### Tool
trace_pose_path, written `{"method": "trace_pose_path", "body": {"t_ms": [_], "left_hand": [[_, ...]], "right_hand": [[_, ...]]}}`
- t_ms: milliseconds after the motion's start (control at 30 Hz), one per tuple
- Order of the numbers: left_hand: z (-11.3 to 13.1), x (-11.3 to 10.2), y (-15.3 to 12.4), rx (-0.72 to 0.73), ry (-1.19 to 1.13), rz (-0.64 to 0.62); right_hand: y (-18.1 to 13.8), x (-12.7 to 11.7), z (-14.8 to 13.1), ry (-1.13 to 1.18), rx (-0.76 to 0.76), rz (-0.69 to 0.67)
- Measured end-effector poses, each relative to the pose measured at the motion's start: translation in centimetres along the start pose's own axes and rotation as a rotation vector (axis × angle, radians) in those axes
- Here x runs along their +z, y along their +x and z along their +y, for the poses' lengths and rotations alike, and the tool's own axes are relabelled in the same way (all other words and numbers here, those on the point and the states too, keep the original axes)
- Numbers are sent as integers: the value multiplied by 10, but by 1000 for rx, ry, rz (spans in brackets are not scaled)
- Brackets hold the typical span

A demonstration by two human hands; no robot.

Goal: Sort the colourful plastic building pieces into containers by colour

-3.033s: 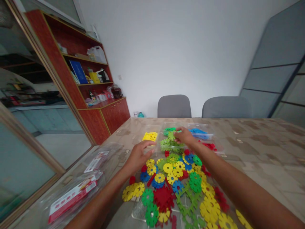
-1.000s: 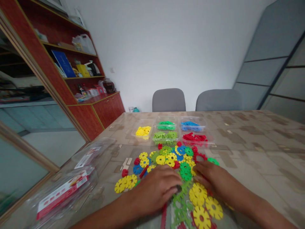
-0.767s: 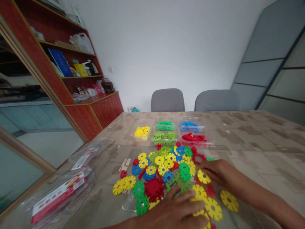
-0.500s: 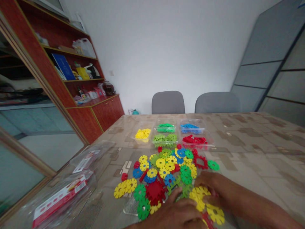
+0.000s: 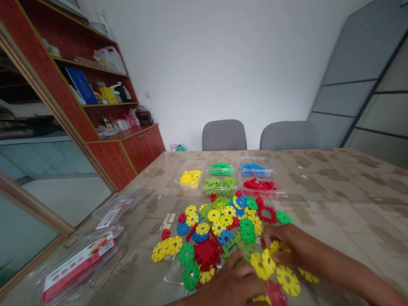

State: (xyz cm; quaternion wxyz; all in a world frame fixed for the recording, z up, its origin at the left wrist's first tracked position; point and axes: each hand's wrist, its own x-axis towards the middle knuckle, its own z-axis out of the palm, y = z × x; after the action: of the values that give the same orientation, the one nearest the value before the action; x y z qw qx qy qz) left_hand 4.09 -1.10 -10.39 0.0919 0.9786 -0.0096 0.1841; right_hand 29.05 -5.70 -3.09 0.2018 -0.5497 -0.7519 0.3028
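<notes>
Flat notched plastic building discs and red connector pieces lie in a mixed pile on the table. My right hand (image 5: 282, 242) is at the pile's right side, its fingers curled around a yellow notched disc (image 5: 280, 246). Several more yellow discs (image 5: 287, 280) lie just below it. My left hand (image 5: 231, 282) rests low over the front of the pile, index finger stretched out apart from the others; its thumb is hidden. Beside it are a large red toothed piece (image 5: 207, 253), green discs (image 5: 191, 275) and a red piece (image 5: 276, 293).
Behind the pile stand clear plastic boxes of sorted pieces: yellow (image 5: 190, 177), dark green (image 5: 221, 169), light green (image 5: 219, 185), blue (image 5: 253, 169) and red (image 5: 259, 186). Clear packaging with a red-and-white label (image 5: 79, 265) lies at left. Two grey chairs (image 5: 224, 135) stand beyond the table (image 5: 334, 191).
Yellow discs near my right hand have shifted and spread, one now showing under the wrist. More of a red piece shows beside my left hand. The view has tilted slightly.
</notes>
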Motion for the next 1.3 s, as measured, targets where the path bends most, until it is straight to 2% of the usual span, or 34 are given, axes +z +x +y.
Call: {"method": "trace_pose_path", "body": {"t_ms": [200, 300, 433, 600, 767, 1033, 1133, 1300], "left_hand": [[6, -29, 13, 0, 12, 47], [5, -38, 15, -60, -11, 77], [2, -42, 12, -202, -108, 85], [4, -49, 12, -343, -223, 53], [7, -55, 15, -368, -313, 109], [4, -50, 13, -401, -312, 94], [4, -50, 14, -422, -338, 74], [6, -50, 16, -495, -435, 101]], "right_hand": [[-2, 6, -1, 62, 2, -23], [-2, 12, -3, 67, 28, -44], [-4, 16, 4, -36, 31, 25], [-4, 19, 5, -36, 33, 23], [2, 21, -8, -17, 36, -12], [1, 31, -6, -39, 90, 53], [1, 28, -19, 97, 81, 12], [10, 30, -30, 506, 90, -106]]}}
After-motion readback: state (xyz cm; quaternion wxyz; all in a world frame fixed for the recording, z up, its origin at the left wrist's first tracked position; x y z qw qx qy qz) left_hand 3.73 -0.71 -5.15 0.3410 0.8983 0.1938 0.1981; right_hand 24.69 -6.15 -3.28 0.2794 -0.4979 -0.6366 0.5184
